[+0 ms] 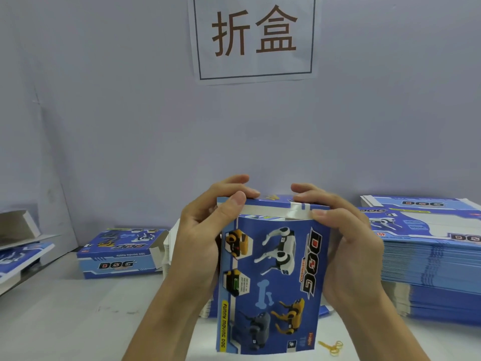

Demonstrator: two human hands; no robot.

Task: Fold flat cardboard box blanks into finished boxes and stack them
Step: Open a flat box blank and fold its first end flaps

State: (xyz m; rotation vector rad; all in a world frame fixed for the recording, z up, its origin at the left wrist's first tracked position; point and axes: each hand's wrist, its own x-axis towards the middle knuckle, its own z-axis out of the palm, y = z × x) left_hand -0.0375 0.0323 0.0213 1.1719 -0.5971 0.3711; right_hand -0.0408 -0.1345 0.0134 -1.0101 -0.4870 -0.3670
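left hand and right hand curled round upright blue box, thumbs pressing its top flap

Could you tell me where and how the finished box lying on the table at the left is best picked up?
I would take the finished box across its two long side walls, coming down from above with the left hand, which is nearer. It lies flat with its broad printed face up, so the sides are free. Avoid the open white flap at its right end, which would probably bend.
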